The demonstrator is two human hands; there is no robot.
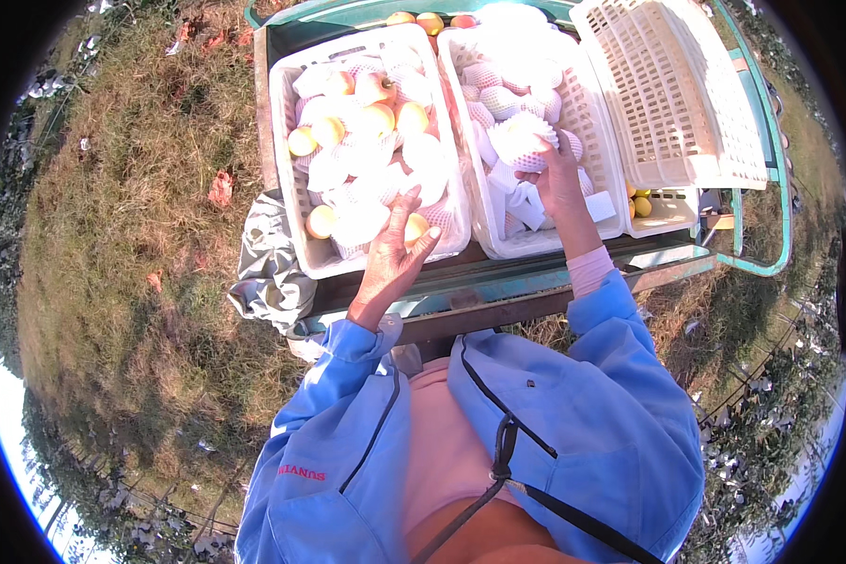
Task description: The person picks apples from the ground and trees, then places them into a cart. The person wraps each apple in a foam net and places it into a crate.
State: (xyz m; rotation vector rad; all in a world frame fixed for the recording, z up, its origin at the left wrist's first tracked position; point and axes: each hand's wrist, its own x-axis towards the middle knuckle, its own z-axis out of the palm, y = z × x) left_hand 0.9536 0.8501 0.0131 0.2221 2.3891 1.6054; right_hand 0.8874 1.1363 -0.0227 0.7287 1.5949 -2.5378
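My right hand (560, 180) grips an apple-sized fruit in a white foam net (525, 141) above the middle white plastic crate (610, 176). That crate holds several netted fruits (500, 102) and loose flattened foam sleeves (525, 204). Over the near edge of the left white crate (285, 155), my left hand (395, 247) has its thumb and index finger spread. A bare yellow-red apple (416, 229) shows between them; whether they touch it is unclear. Bare apples (377, 120) lie on top of foam-netted ones in the left crate. Glare washes out parts of both crates.
A green metal cart (507, 299) carries the crates. At right, empty-looking stacked crates (670, 92) sit above a crate (666, 222) with yellow fruit. Loose apples (430, 23) lie behind. Grey cloth (271, 261) hangs at the cart's left corner. Dry grass (127, 247) surrounds it.
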